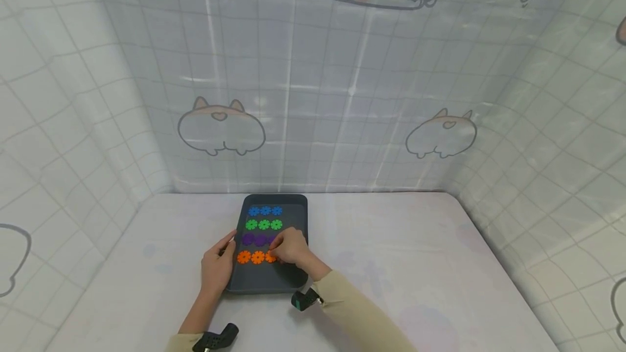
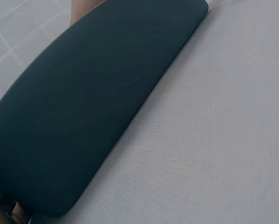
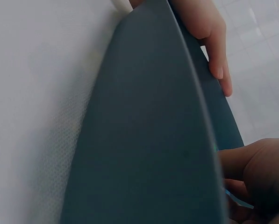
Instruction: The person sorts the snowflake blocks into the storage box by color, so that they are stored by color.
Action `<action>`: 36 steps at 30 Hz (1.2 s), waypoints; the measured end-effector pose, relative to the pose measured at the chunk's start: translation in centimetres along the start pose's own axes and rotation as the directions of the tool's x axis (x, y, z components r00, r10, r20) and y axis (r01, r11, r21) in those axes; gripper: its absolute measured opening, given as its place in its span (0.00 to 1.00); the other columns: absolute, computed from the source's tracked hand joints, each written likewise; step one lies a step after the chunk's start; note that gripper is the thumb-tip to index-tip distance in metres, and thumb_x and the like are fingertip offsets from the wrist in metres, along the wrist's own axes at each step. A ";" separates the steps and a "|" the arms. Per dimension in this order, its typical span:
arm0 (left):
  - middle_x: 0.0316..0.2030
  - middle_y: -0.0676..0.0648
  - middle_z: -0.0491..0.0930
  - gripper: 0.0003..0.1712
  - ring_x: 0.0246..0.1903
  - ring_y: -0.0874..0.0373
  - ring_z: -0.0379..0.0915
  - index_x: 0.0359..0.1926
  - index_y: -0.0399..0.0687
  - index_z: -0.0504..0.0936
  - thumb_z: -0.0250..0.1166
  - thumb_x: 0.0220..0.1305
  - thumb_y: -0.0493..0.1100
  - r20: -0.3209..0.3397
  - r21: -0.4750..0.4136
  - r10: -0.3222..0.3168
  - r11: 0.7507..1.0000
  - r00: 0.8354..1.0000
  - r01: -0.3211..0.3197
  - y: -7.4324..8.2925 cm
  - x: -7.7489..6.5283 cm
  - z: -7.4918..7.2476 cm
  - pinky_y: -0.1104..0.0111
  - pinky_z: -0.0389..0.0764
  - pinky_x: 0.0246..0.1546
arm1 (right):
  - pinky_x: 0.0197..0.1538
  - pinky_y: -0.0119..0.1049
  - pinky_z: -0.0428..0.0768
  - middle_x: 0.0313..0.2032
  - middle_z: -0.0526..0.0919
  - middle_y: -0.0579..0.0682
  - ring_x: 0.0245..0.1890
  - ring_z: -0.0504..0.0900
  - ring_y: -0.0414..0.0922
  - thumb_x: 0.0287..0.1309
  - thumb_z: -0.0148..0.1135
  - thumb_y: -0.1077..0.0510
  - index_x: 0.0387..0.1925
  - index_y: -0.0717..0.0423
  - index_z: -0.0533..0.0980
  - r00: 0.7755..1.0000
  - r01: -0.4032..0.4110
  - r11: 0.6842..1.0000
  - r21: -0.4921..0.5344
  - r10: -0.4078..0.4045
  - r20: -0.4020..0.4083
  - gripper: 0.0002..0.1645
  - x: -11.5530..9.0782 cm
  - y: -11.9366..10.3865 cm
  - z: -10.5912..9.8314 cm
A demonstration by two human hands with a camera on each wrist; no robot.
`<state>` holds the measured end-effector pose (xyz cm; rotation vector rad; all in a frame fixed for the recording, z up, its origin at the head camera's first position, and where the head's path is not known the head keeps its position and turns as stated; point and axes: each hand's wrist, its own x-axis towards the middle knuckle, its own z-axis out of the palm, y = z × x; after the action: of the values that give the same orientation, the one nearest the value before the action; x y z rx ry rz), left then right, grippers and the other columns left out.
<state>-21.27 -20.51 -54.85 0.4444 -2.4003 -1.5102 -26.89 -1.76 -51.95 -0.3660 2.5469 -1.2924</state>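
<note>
A dark grey rectangular tray [image 1: 261,280] lies on the table with rows of flower-shaped plastic discs in it. From the far end come three blue discs [image 1: 265,211], three green discs [image 1: 264,224], purple discs [image 1: 254,240] partly covered by my right fingers, and orange discs [image 1: 257,257] nearest me. My left hand [image 1: 216,269] grips the tray's left rim; its fingers [image 3: 217,56] show over that side in the right wrist view. Reaching over the right rim, my right hand [image 1: 292,247] pinches the rightmost orange disc [image 1: 270,257] between thumb and finger at the row's end.
The white-covered table [image 1: 391,265] spreads to both sides of the tray. A patterned curtain wall [image 1: 332,140] stands right behind the tray's far end, with more sheeting at left and right. Black cameras [image 1: 305,299] sit on both wrists.
</note>
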 end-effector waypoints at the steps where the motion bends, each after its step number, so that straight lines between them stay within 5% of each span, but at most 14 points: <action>1: 0.52 0.40 0.79 0.22 0.39 0.52 0.69 0.64 0.49 0.76 0.49 0.75 0.47 0.000 0.003 0.001 1.000 1.000 -0.001 0.0 0.0 0.0 0.68 0.70 0.37 | 0.20 0.33 0.77 0.16 0.80 0.43 0.14 0.78 0.41 0.49 0.72 0.64 0.23 0.55 0.85 1.000 0.006 1.000 -0.005 -0.006 -0.001 0.04 0.0 0.0 0.0; 21: 0.55 0.40 0.78 0.22 0.40 0.52 0.70 0.64 0.49 0.76 0.49 0.75 0.48 0.003 0.003 0.008 1.000 1.000 -0.008 0.2 0.0 -0.1 0.67 0.71 0.38 | 0.20 0.32 0.76 0.18 0.80 0.41 0.14 0.77 0.38 0.47 0.73 0.64 0.25 0.56 0.86 0.999 0.038 0.998 -0.041 -0.039 -0.020 0.02 -0.3 0.0 -0.2; 36: 0.46 0.40 0.81 0.21 0.35 0.53 0.69 0.62 0.50 0.77 0.51 0.74 0.48 -0.007 -0.016 0.021 1.000 1.000 -0.021 -0.1 -0.3 -0.2 0.69 0.70 0.31 | 0.21 0.32 0.77 0.20 0.81 0.43 0.15 0.78 0.39 0.53 0.72 0.60 0.29 0.57 0.86 0.995 0.096 0.995 -0.030 -0.096 0.001 0.03 -0.8 -1.1 -1.7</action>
<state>-20.92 -20.64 -54.84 0.4187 -2.3781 -1.5152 -26.58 -0.81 -50.02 -0.4997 2.5806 -1.2881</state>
